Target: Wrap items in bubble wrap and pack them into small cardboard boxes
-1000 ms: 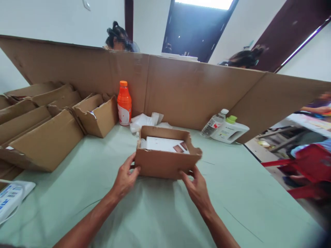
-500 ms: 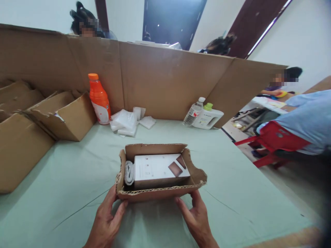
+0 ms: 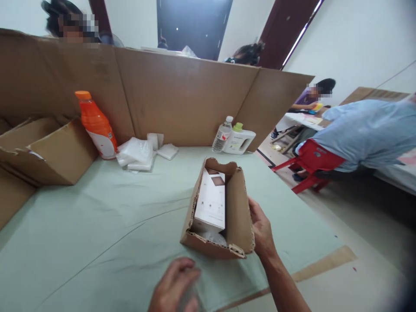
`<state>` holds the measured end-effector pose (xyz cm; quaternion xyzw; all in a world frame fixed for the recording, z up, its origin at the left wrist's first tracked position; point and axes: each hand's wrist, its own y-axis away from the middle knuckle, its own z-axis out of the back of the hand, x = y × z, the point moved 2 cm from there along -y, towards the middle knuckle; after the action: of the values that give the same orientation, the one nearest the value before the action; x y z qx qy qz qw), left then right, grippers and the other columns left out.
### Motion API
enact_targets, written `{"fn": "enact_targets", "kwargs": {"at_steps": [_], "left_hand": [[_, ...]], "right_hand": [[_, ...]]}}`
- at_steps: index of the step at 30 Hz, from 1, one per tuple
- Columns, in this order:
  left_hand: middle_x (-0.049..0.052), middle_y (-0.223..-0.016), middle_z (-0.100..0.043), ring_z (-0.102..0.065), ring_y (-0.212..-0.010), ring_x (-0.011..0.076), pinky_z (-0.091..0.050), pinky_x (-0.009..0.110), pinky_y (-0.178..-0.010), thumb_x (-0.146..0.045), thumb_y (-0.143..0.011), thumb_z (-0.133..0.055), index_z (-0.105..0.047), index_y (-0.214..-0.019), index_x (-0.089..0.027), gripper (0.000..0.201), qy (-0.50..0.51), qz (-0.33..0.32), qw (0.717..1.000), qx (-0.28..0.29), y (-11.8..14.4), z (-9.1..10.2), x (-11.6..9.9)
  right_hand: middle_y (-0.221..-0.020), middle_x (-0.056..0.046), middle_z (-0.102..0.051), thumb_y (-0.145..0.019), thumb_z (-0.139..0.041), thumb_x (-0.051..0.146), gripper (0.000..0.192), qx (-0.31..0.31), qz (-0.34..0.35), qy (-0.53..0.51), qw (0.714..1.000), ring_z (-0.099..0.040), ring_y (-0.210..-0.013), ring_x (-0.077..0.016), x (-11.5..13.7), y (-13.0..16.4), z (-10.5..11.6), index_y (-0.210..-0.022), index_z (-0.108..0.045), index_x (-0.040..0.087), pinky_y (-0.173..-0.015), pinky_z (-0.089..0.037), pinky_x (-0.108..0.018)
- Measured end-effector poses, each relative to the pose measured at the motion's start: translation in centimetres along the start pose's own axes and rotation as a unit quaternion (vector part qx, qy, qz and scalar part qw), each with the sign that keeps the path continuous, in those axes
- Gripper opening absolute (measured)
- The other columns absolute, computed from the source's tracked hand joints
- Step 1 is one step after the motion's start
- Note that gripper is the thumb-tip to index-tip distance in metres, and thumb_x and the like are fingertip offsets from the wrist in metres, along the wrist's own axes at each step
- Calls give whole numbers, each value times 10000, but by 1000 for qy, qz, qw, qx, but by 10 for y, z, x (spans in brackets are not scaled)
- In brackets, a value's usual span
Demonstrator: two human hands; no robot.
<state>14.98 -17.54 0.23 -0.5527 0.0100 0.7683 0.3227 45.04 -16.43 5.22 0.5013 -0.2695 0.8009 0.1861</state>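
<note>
An open-topped cardboard box (image 3: 239,203) stands on the green cloth with its long side pointing away from me. Inside lies a white printed carton (image 3: 210,199), and at the near end a translucent plastic wrap roll (image 3: 212,237) shows in part. My right hand (image 3: 261,227) holds the box by its right wall, the fingertips partly hidden behind it. Below the box's near end, apart from it, my left hand (image 3: 175,284) is smeared by motion with its fingers bent. A greyish patch shows between thumb and fingers, too blurred to name.
An orange bottle (image 3: 97,125), plastic packets (image 3: 138,154), a water bottle (image 3: 222,135) and a white jug (image 3: 239,141) stand along the cardboard partition (image 3: 185,99). Other cartons (image 3: 61,151) are at the left. A person on a red chair (image 3: 320,158) sits beyond the table's right edge.
The box has turned about a quarter and moved right, with my right hand now on its right wall. My left hand has let go and dropped nearer to me. The view has swung right.
</note>
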Motion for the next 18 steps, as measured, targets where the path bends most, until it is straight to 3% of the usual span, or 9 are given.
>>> {"fn": "enact_targets", "kwargs": {"at_steps": [3,6,9,12,15,18], "left_hand": [[128,-1311,-611,-647,-1179,269,-619,382,-893,-229,-942,-512,-589,-1329,-291,399,-34,51,997,-51,-20,29,9],[136,-1453,-516,-589,-1278,287,-607,426,-933,-235,-949,-512,-425,-1478,-312,541,-37,37,998,-35,-42,37,12],[159,-1497,-482,-562,-1318,316,-579,476,-987,-226,-932,-531,-342,-1533,-292,633,-12,1,1000,0,-48,21,9],[158,-1506,-484,-551,-1334,332,-573,496,-1001,-213,-916,-537,-286,-1565,-301,701,2,-12,1000,20,-33,-3,7],[142,-1560,-435,-458,-1425,348,-509,524,-1085,-148,-871,-540,-231,-1591,-323,803,-3,-11,999,42,-9,-23,1],[143,-1601,-376,-381,-1476,354,-447,517,-1145,-95,-806,-566,-237,-1599,-298,882,20,7,995,93,6,-38,-8]], "right_hand": [[-1445,-157,-572,-906,-634,497,576,16,-3,5,1000,-603,-1260,-298,-8,53,3,-1407,-547,227,-1000,-535,-425],[-1381,-151,-622,-886,-655,490,638,32,-1,23,999,-639,-1211,-312,-13,109,-16,-1449,-511,226,-974,-561,-425],[-1378,-146,-615,-824,-727,466,763,24,0,68,997,-606,-1255,-349,-15,145,-42,-1490,-445,225,-1030,-533,-474],[-1322,-136,-630,-808,-748,437,710,-17,-7,93,996,-615,-1223,-351,-22,157,-56,-1426,-474,220,-1019,-535,-473],[-1238,-133,-645,-795,-757,456,677,-101,-22,90,991,-626,-1168,-345,-31,162,-51,-1366,-483,215,-963,-550,-456],[-1271,-157,-612,-756,-788,495,813,-177,-27,69,981,-579,-1227,-356,-37,170,-41,-1421,-418,210,-980,-533,-469]]}}
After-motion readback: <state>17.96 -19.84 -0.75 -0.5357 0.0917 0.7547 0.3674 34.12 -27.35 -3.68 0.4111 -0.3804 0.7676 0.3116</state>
